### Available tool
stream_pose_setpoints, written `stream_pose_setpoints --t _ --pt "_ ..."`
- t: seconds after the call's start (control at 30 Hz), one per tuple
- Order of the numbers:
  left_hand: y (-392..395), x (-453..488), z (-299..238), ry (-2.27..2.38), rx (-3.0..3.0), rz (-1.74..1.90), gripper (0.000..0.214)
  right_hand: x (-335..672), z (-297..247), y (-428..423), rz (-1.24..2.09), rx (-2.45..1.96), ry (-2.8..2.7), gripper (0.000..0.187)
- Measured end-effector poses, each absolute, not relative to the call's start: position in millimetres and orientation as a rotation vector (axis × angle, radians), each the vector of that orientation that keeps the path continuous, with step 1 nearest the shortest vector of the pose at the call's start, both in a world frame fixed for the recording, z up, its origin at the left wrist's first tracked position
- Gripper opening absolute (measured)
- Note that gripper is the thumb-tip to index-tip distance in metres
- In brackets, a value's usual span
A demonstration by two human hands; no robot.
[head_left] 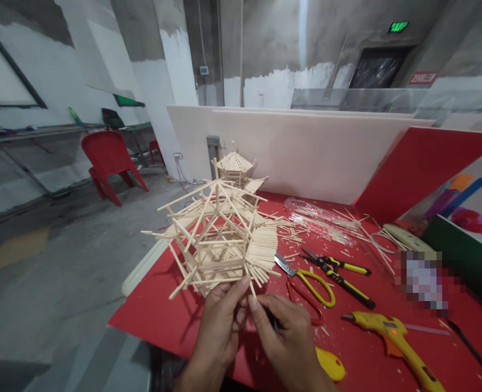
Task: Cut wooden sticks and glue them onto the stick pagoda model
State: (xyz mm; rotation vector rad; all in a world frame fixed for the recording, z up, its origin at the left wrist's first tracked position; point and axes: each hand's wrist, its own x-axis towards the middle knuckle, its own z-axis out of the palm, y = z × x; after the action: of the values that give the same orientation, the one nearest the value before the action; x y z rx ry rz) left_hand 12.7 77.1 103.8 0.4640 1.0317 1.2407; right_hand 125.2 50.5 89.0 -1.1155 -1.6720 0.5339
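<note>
A pavilion model built of thin wooden sticks [220,256] stands at the front left of the red table, its roof a bare frame. My left hand [223,316] is closed at the model's near lower edge, thumb and forefinger pinched by the stick ends. Whether it grips the model or the small stick is hidden. Close beside it, my right hand [285,329] pinches a short wooden stick [253,287] that points up toward the model. Something dark shows under the right fingers, too covered to name. Behind stands a second stick pavilion [235,163] with a covered roof.
Right of my hands lie red-and-yellow scissors [292,272], black-and-yellow pliers [339,272], a yellow glue gun [391,332] and a yellow handle [329,365]. Bagged sticks [322,220] and loose scraps lie farther back. A white board [306,152] borders the red tabletop [163,313]. A red chair [108,155] stands left.
</note>
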Motion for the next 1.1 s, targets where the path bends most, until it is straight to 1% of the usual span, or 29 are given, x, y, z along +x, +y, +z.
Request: stream_pose_setpoints --t 0.33,0.73,0.97,1.03,1.1 --pt "83 10 111 1.047 0.449 1.229 0.042 124 95 51 0.492 -1.05 -1.672 0.019" --pt "85 18 118 1.102 0.439 1.31 0.044 124 92 50 0.45 -1.111 -1.72 0.018" --pt "86 17 115 1.088 0.415 1.295 0.042 124 94 50 0.509 -1.1 -1.705 0.017" --pt "87 17 115 1.073 0.406 1.291 0.041 125 95 50 0.581 -1.131 -1.689 0.017" --pt "88 17 115 1.064 0.402 1.286 0.039 126 96 50 0.724 -1.142 -1.642 0.019"
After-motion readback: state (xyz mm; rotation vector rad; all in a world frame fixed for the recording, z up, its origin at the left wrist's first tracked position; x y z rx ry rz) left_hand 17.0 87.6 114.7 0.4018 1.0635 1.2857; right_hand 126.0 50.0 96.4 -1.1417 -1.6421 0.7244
